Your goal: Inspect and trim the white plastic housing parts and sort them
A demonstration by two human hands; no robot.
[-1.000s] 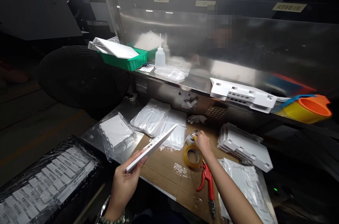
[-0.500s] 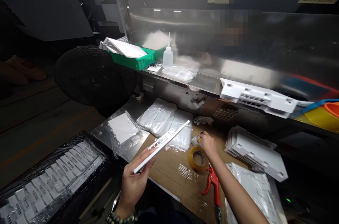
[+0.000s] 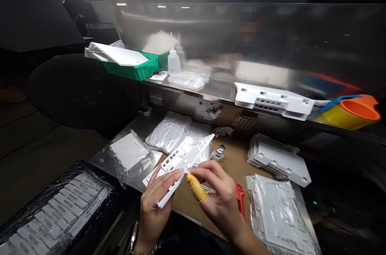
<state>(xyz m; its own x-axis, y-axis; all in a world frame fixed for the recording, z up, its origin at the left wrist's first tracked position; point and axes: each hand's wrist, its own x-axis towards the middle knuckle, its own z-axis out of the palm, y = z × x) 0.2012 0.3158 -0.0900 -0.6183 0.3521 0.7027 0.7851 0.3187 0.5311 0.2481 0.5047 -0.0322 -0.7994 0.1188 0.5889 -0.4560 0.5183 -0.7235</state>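
Note:
My left hand (image 3: 159,200) grips a white plastic panel (image 3: 183,158) with a row of square openings, holding it tilted above the cardboard. At the panel's near edge is my right hand (image 3: 218,192), its thumb wearing a yellow finger cot (image 3: 196,188). Thumb and fingertips pinch together against the edge; a small whitish bit shows there, too small to name. Just beyond the right hand stands a small bottle (image 3: 217,153) with its round lid raised. A red-handled tool (image 3: 240,198) and a tape roll lie partly hidden behind my right hand.
Clear plastic bags (image 3: 169,130) lie behind the panel, with a bagged panel (image 3: 129,152) to the left. Panels are stacked (image 3: 277,158) and bagged (image 3: 277,211) at right. The shelf holds a green bin (image 3: 138,68), a squeeze bottle (image 3: 174,62) and a yellow-orange tape holder (image 3: 350,112).
My right hand has come from beside the small bottle to the panel's edge. The left hand has turned the panel so its openwork face shows more. The view has shifted right.

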